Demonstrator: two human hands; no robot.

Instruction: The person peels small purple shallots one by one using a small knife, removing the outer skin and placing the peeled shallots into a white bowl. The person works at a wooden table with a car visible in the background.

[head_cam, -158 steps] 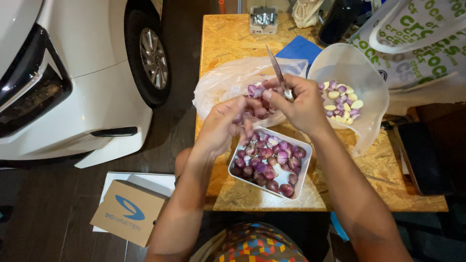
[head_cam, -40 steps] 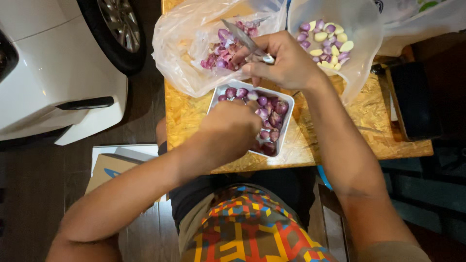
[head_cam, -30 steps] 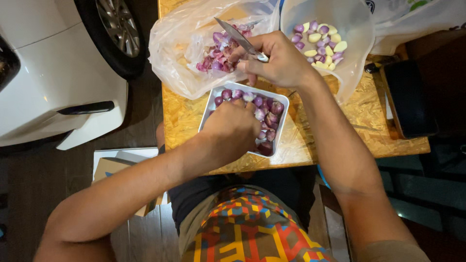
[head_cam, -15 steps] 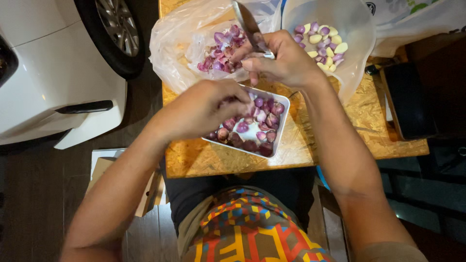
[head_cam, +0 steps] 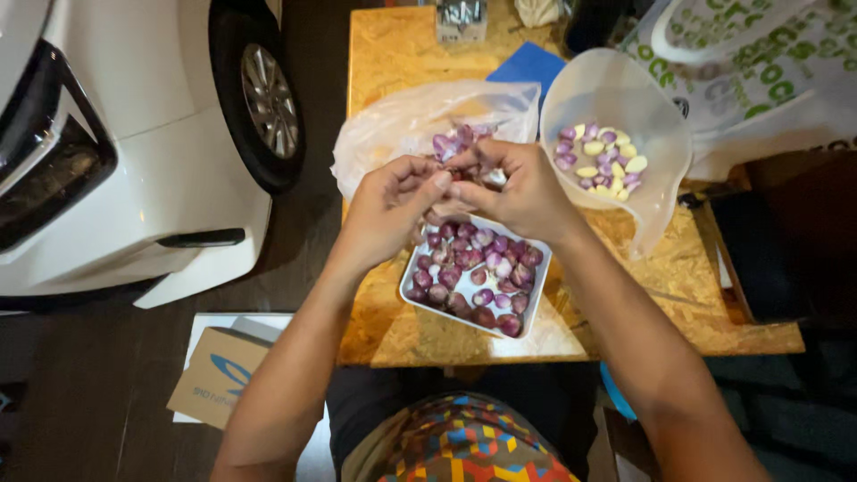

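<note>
Two hands meet right over the far edge of the white tray (head_cam: 536, 295) of unpeeled shallots (head_cam: 473, 272). The left hand (head_cam: 388, 210) pinches a small shallot (head_cam: 457, 175) at its fingertips, and the right hand (head_cam: 527, 192) curls shut around the same spot, hiding most of it. Behind them sits a clear plastic bag (head_cam: 393, 134) with purple skins, and a clear bag of peeled shallots (head_cam: 603, 161) is off to the right. All on a chipboard table (head_cam: 402, 54), with a white car (head_cam: 134, 152) parked close on the left.
</note>
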